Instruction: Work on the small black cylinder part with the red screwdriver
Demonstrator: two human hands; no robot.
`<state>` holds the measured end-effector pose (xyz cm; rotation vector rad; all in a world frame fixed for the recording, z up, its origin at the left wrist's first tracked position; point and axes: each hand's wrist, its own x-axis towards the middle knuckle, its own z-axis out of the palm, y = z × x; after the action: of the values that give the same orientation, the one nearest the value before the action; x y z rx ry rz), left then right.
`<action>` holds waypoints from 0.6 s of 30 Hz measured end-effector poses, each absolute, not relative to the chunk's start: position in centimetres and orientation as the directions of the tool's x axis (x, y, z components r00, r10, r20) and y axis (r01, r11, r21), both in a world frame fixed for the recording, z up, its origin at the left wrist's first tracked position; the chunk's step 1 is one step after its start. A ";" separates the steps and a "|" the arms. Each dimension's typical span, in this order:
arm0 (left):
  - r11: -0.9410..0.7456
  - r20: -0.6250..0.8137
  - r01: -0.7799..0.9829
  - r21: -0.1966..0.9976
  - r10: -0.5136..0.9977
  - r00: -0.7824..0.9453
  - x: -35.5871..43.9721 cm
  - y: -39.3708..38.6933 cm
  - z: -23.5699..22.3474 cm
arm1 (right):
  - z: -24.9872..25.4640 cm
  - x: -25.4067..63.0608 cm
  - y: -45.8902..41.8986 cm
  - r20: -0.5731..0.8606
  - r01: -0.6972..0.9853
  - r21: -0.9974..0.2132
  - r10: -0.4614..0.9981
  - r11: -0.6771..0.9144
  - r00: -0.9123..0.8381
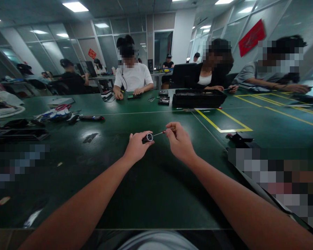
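Note:
My left hand (136, 147) is closed round a small black cylindrical part (147, 138) with a silvery ring at its end, held just above the dark green table (151, 187). My right hand (179, 142) pinches a thin screwdriver (161, 132) with a red mark on its shaft. Its tip points left into the open end of the cylindrical part. Both forearms reach forward from the bottom of the view.
A black tray (198, 98) lies across the table by yellow floor-style tape lines (224, 125). Tools and a black pen-like driver (91, 118) lie at the left. A small black part (240, 138) sits at right. Other people sit at the far side, working.

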<state>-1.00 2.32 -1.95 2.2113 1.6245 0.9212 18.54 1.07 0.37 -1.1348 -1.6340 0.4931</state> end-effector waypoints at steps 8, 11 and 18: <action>-0.361 0.329 0.761 0.539 0.922 0.204 -0.8 2.2 -2.1 | 1.0 18.6 0.7 0.542 0.536 -0.710 0.840 0.457 0.003; -0.360 0.337 0.759 0.542 0.921 0.197 -0.9 2.2 -2.1 | 0.7 18.6 0.8 0.539 0.504 -0.724 0.842 0.471 -0.012; -0.347 0.317 0.772 0.532 0.927 0.198 -0.6 2.0 -1.8 | 1.0 18.6 0.7 0.546 0.538 -0.696 0.837 0.476 -0.035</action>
<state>-0.64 1.95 -1.83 2.2193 1.6193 0.8772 18.64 0.67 0.97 -1.1851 -1.7053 0.3679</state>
